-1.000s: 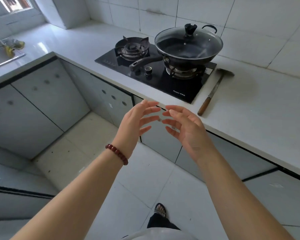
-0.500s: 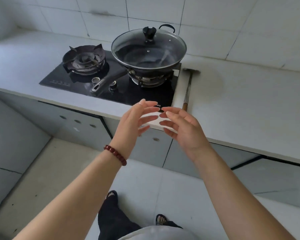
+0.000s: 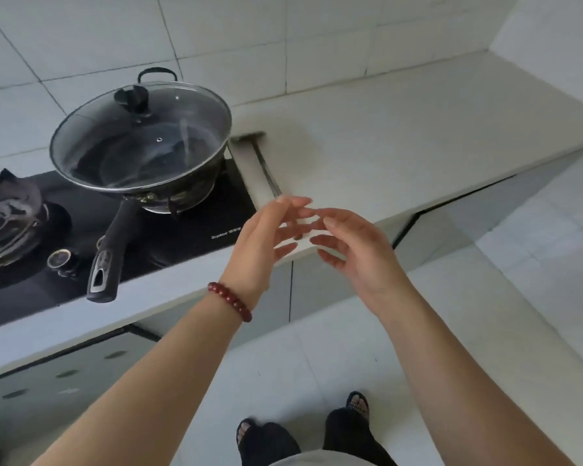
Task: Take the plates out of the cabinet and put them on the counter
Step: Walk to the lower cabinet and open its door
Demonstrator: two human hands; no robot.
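No plates are in view. My left hand (image 3: 263,243), with a red bead bracelet on the wrist, and my right hand (image 3: 354,250) are held up together in front of the white counter's (image 3: 401,142) front edge. Both are empty, fingers spread, fingertips nearly touching. Grey cabinet doors (image 3: 317,284) below the counter are closed; their contents are hidden.
A black wok with a glass lid (image 3: 138,136) sits on the black gas hob (image 3: 169,237), its handle sticking out over the counter edge. A long-handled tool (image 3: 263,163) lies on the counter beside the hob. White floor tiles and my feet (image 3: 357,405) are below.
The view has swung to the right, so the hob and wok now sit further left and more counter shows. Both hands stay raised together, empty.
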